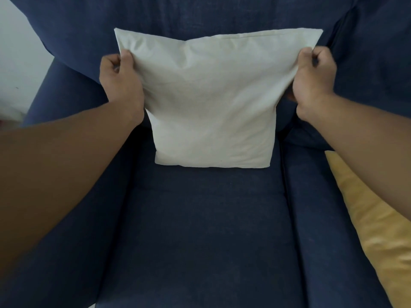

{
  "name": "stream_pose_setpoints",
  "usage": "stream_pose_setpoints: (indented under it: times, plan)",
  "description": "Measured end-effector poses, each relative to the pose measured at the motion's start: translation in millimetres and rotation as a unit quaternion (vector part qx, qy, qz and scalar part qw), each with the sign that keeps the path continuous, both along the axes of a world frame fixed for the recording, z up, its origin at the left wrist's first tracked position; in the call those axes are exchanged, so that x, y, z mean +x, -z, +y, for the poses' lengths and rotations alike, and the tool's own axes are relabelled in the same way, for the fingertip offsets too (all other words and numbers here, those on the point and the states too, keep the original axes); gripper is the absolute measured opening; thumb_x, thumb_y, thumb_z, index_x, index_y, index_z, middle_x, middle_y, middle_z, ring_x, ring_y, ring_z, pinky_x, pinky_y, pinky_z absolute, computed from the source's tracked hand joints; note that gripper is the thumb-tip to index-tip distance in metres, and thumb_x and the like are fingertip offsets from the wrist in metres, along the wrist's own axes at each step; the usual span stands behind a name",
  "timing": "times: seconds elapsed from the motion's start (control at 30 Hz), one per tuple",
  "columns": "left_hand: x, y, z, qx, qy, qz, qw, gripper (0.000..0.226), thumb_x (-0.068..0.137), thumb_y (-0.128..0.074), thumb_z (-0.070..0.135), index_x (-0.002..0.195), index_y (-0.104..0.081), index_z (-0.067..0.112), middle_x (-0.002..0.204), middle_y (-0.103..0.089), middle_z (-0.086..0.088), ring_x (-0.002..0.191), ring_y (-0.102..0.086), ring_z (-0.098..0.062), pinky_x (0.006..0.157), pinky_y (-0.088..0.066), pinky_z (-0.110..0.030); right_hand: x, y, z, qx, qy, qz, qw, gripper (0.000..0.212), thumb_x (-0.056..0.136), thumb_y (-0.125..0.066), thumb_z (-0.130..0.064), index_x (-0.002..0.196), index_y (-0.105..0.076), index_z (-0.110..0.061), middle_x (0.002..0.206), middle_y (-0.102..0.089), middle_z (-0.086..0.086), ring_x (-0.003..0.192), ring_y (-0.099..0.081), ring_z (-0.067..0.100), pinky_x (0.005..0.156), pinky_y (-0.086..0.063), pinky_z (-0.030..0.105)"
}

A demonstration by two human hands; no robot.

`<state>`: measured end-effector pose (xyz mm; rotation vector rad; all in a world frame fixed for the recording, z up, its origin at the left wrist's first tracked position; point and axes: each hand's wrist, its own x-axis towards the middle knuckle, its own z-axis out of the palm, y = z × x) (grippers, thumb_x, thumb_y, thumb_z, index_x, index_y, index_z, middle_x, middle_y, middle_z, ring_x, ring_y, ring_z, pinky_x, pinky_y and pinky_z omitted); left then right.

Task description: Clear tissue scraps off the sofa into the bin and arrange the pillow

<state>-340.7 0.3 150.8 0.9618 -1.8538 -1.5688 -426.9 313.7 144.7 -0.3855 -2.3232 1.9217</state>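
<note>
A white square pillow (211, 101) stands upright on the dark blue sofa seat (200, 230), leaning against the backrest (211, 14). My left hand (120, 78) pinches the pillow's left edge near the upper corner. My right hand (313, 78) pinches its right edge at the same height. Both fists are closed on the fabric, stretching the top of the pillow wide. Its bottom edge rests on the seat cushion. No tissue scraps or bin show in view.
A yellow satin cushion (375, 223) lies on the sofa to the right, beyond the seat seam. The sofa's left armrest (55, 90) rises at the left, with a white wall (15, 52) behind it.
</note>
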Motion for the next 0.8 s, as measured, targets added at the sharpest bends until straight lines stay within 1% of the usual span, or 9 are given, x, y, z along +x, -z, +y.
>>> stream_pose_setpoints:
  times: [0.23,0.3,0.37,0.43,0.5,0.6,0.67,0.73,0.8]
  plan:
    - [-5,-4,-8,-0.027,0.003,-0.017,0.999,0.019,0.104,-0.05,0.035,0.086,-0.049,0.028,0.088,-0.055,0.016,0.075,-0.05,0.002,0.073,-0.047,-0.009,-6,-6,-3,0.001,0.029,0.009,1.0,0.017,0.099,-0.052,-0.035,0.083,-0.052,-0.028,0.088,-0.058,-0.009,0.081,-0.055,0.008,0.089,-0.061,0.049]
    - [-6,-5,-9,-0.032,0.006,-0.021,0.999,0.018,0.104,-0.05,0.036,0.087,-0.049,0.029,0.089,-0.055,0.016,0.076,-0.051,0.002,0.072,-0.047,-0.008,-2,-6,-3,0.019,0.038,0.019,0.999,0.018,0.101,-0.053,-0.034,0.084,-0.052,-0.027,0.085,-0.056,-0.011,0.075,-0.052,0.003,0.081,-0.06,0.033]
    - [-9,-7,-11,-0.028,0.012,-0.024,0.999,0.018,0.104,-0.051,0.035,0.088,-0.05,0.029,0.088,-0.055,0.017,0.074,-0.052,0.003,0.07,-0.046,-0.007,0,-4,1,0.05,0.036,0.033,0.998,0.017,0.103,-0.053,-0.032,0.089,-0.055,-0.023,0.083,-0.055,-0.015,0.069,-0.051,-0.006,0.072,-0.051,0.014]
    - [-11,-9,-15,-0.032,0.013,-0.029,0.999,0.016,0.103,-0.054,0.035,0.088,-0.051,0.029,0.087,-0.056,0.017,0.073,-0.053,0.003,0.071,-0.047,-0.008,2,0,6,0.088,0.021,0.043,0.995,0.016,0.104,-0.053,-0.031,0.094,-0.056,-0.018,0.082,-0.054,-0.016,0.066,-0.05,-0.009,0.068,-0.045,0.008]
    - [-14,-9,-16,-0.031,0.017,-0.026,0.999,0.014,0.103,-0.055,0.036,0.09,-0.053,0.029,0.089,-0.058,0.017,0.075,-0.055,0.003,0.073,-0.049,-0.009,3,3,13,0.108,0.014,0.049,0.993,0.017,0.104,-0.053,-0.031,0.096,-0.057,-0.016,0.082,-0.055,-0.016,0.069,-0.051,-0.007,0.07,-0.047,0.01]
    - [-13,-11,-14,-0.04,0.017,-0.028,0.999,0.013,0.103,-0.055,0.038,0.095,-0.054,0.028,0.093,-0.06,0.018,0.078,-0.056,0.004,0.073,-0.049,-0.008,3,4,17,0.11,0.019,0.054,0.992,0.018,0.103,-0.054,-0.033,0.097,-0.059,-0.017,0.084,-0.059,-0.014,0.073,-0.055,-0.004,0.075,-0.054,0.019]
    - [-11,-12,-15,-0.021,0.007,-0.023,0.999,0.019,0.101,-0.053,0.045,0.096,-0.055,0.027,0.098,-0.063,0.014,0.082,-0.058,0.003,0.079,-0.053,-0.014,6,1,17,0.101,0.015,0.049,0.994,0.021,0.103,-0.054,-0.037,0.099,-0.063,-0.018,0.086,-0.062,-0.013,0.073,-0.057,-0.005,0.077,-0.056,0.022]
    - [-2,-7,-14,-0.014,0.002,-0.019,1.0,0.027,0.1,-0.048,0.051,0.098,-0.056,0.025,0.098,-0.064,0.011,0.084,-0.059,-0.002,0.084,-0.055,-0.024,15,1,18,0.118,0.007,0.044,0.992,0.029,0.104,-0.048,-0.043,0.098,-0.062,-0.019,0.086,-0.061,-0.015,0.074,-0.057,-0.005,0.079,-0.054,0.024]
    - [15,-2,-6,-0.045,0.021,-0.067,0.997,0.036,0.101,-0.041,0.054,0.109,-0.057,0.022,0.095,-0.061,0.013,0.083,-0.057,-0.003,0.081,-0.049,-0.028,31,4,17,0.176,-0.021,0.015,0.984,0.036,0.107,-0.038,-0.047,0.098,-0.06,-0.019,0.087,-0.06,-0.013,0.08,-0.056,0.003,0.081,-0.048,0.031]
